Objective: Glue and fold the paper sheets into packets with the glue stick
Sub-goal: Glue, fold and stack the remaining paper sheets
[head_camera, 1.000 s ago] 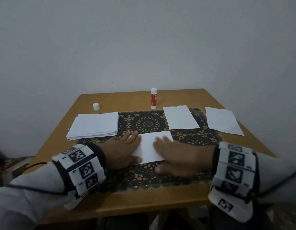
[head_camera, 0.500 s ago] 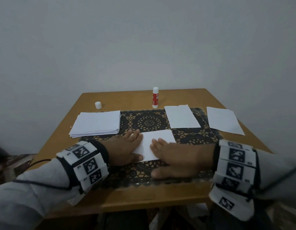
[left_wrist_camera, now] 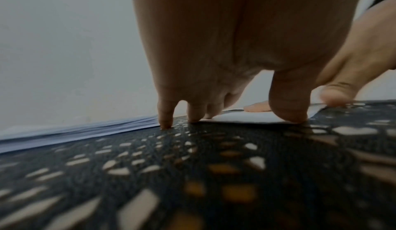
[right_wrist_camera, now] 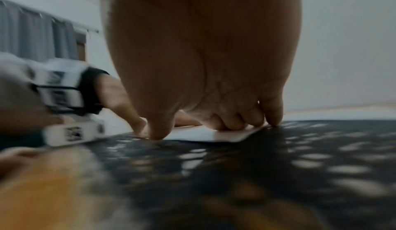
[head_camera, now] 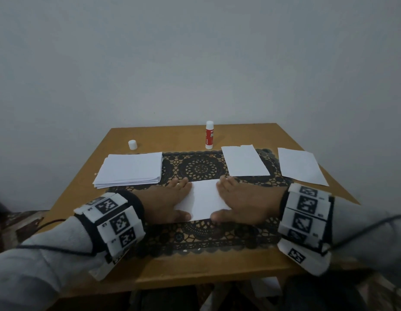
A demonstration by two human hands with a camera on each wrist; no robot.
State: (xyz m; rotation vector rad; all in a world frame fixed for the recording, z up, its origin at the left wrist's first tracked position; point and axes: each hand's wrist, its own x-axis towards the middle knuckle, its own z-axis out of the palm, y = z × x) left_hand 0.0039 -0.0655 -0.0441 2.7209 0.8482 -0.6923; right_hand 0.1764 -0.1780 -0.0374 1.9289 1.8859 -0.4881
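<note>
A folded white paper lies on the black lace mat in the middle of the wooden table. My left hand lies flat on its left end, fingers straight, thumb on the sheet. My right hand presses flat on its right end, fingertips on the paper. The red-and-white glue stick stands uncapped at the table's back, its white cap off to the left. A stack of blank sheets sits at the left.
Two finished white packets lie at the right: one on the mat, another on the bare table. A plain wall rises behind the table. In the left wrist view the paper stack lies close to my little finger.
My right hand has slid rightward along the folded paper, from its middle to its right end. The left hand has stayed pressed on the left end.
</note>
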